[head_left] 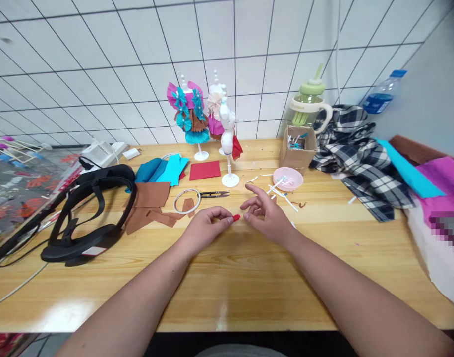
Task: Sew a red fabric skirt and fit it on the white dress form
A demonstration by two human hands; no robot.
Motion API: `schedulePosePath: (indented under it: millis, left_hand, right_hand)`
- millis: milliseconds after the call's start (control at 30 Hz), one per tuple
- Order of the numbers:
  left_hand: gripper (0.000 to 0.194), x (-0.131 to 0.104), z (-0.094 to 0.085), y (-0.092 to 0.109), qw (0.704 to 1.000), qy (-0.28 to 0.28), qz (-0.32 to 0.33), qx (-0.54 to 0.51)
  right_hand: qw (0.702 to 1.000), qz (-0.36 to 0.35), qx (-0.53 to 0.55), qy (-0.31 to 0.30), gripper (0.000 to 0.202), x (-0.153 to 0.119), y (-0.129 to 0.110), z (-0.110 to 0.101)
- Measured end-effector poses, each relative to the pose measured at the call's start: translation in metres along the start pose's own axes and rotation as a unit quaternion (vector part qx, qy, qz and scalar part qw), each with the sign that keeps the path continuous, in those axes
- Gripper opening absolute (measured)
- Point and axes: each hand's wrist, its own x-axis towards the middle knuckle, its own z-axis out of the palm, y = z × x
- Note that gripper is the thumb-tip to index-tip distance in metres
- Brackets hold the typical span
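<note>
Between the thumb and fingers of my left hand (208,228) is pinched a small piece of red paper (236,217), its end sticking out to the right. My right hand (266,215) hovers just right of it, fingers spread and holding nothing that I can see. Behind the hands stands a small white mannequin (229,129) on a round base, with a bit of red at its side. A flat red sheet (204,170) lies to its left. Thread snips (214,195) and a white ring (187,201) rest in front of the sheet.
Brown paper pieces (148,196) and blue sheets (173,168) lie left, beside a black headset (89,218). Two dressed mannequins, one in pink and blue (192,114), stand behind. A pink dish (288,179), a cardboard box (297,148), a green-lidded cup (311,104) and checked cloth (355,148) are right.
</note>
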Motion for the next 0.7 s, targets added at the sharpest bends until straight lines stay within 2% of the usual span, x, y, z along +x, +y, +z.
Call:
schedulePosePath:
  millis: [67, 167, 300, 367, 467, 567, 700]
  left_hand:
    - [0.028, 0.000, -0.003, -0.001, 0.994, -0.014, -0.028, -0.105]
    - [0.026, 0.000, -0.003, -0.003, 0.967, -0.041, -0.054, -0.244]
    - [0.026, 0.000, -0.002, -0.003, 0.936, -0.063, -0.085, -0.335]
    - [0.025, 0.000, -0.002, -0.003, 0.937, -0.080, -0.088, -0.328]
    - [0.025, 0.000, -0.002, -0.002, 0.953, -0.098, -0.074, -0.277]
    - [0.027, -0.001, -0.001, -0.001, 0.970, -0.097, -0.053, -0.215]
    - [0.030, -0.002, 0.001, -0.001, 0.980, -0.091, -0.043, -0.172]
  right_hand:
    - [1.000, -0.023, 0.001, 0.003, 0.070, 0.000, 0.000, -0.002]
    - [0.998, -0.059, -0.012, -0.002, 0.072, -0.002, -0.001, -0.001]
    - [0.994, -0.097, -0.052, 0.012, 0.059, -0.005, -0.006, 0.000]
    - [0.988, -0.128, -0.081, 0.038, 0.044, -0.006, -0.010, -0.001]
    - [0.961, -0.218, -0.156, 0.058, 0.027, -0.007, -0.016, -0.005]
    - [0.928, -0.291, -0.229, 0.043, 0.020, -0.009, -0.021, -0.008]
    - [0.902, -0.320, -0.290, 0.017, 0.019, -0.011, -0.023, -0.009]
